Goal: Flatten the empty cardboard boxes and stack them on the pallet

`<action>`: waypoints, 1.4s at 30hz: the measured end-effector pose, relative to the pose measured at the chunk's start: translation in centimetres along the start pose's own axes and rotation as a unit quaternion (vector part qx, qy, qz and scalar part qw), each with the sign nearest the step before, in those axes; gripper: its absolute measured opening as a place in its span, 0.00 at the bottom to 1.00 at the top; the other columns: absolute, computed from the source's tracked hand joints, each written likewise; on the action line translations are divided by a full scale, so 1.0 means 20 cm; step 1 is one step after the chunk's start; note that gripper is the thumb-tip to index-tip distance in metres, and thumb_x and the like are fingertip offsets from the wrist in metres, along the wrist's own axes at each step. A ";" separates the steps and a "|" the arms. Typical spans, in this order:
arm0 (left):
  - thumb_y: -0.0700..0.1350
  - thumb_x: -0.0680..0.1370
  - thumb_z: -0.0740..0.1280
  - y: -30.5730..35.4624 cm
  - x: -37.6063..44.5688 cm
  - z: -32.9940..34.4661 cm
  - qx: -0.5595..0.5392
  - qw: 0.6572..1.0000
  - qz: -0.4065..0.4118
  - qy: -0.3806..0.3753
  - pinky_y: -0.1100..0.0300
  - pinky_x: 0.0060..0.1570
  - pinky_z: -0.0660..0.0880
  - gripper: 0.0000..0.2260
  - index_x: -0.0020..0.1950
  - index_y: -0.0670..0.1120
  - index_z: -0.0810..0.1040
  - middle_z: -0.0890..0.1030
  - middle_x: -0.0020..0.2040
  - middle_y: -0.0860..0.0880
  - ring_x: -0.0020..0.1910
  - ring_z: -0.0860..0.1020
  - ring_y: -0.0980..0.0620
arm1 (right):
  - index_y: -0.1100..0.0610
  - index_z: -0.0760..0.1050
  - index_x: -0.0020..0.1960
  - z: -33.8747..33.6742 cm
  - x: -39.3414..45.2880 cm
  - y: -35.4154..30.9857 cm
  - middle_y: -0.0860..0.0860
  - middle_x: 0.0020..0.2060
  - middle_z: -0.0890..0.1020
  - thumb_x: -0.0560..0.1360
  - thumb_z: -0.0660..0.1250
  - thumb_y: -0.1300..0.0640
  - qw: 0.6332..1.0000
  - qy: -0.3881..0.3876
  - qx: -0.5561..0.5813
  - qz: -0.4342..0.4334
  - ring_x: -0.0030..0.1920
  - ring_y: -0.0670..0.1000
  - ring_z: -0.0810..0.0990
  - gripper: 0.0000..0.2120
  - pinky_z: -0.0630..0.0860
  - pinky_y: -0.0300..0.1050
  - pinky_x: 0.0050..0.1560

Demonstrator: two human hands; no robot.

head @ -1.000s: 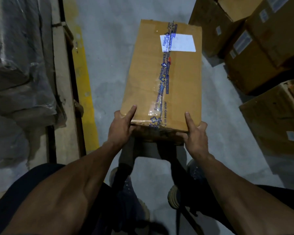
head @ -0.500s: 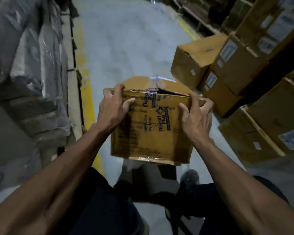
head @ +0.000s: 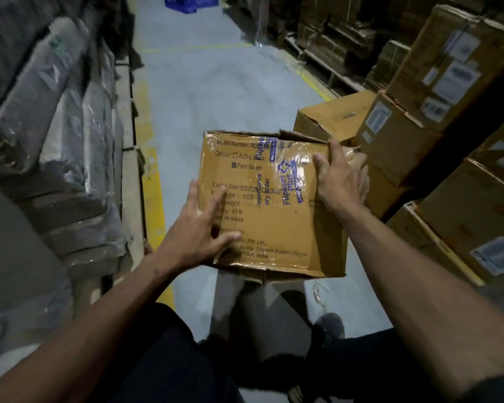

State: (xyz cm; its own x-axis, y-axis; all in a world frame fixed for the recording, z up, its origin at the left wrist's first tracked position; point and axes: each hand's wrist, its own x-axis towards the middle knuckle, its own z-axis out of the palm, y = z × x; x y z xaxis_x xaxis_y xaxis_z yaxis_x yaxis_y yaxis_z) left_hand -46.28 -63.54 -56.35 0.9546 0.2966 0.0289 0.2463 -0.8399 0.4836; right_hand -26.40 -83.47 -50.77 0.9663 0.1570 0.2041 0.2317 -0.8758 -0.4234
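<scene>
A brown cardboard box (head: 274,216) with clear and blue-printed tape is held up in front of me, its printed end panel facing me. My left hand (head: 200,232) lies on the lower left of that panel, fingers spread and fairly straight, the thumb across the face. My right hand (head: 339,177) grips the box's upper right corner, fingers curled over the top edge and the thumb on the taped face. A top flap at the far edge stands slightly raised. The pallet is not clearly in view.
Plastic-wrapped goods (head: 56,135) line the left beside a yellow floor stripe (head: 150,170). Stacked labelled cartons (head: 437,91) fill the right, one brown carton (head: 335,117) just behind the held box. Grey floor aisle (head: 213,82) runs ahead. My shoe (head: 329,324) shows below.
The box was tipped from lying flat to end-on. My left hand slid from the top edge down onto the face; my right hand shifted to the upper right corner. The view lifted.
</scene>
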 end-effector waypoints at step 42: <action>0.73 0.64 0.70 0.28 0.25 -0.34 -0.093 0.965 -0.066 0.236 0.49 0.62 0.74 0.39 0.70 0.55 0.74 0.79 0.64 0.46 0.63 0.76 0.45 | 0.47 0.73 0.69 -0.21 -0.23 0.11 0.57 0.64 0.69 0.73 0.73 0.41 0.974 0.079 0.202 -0.060 0.65 0.58 0.70 0.27 0.69 0.49 0.60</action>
State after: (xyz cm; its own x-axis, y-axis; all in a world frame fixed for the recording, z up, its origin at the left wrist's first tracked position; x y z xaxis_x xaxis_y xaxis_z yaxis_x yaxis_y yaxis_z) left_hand -41.35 -63.68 -47.45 0.7235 0.6067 0.3293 0.2852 -0.6971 0.6577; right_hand -30.70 -88.13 -48.89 0.9072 0.1472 0.3941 0.3988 -0.5993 -0.6942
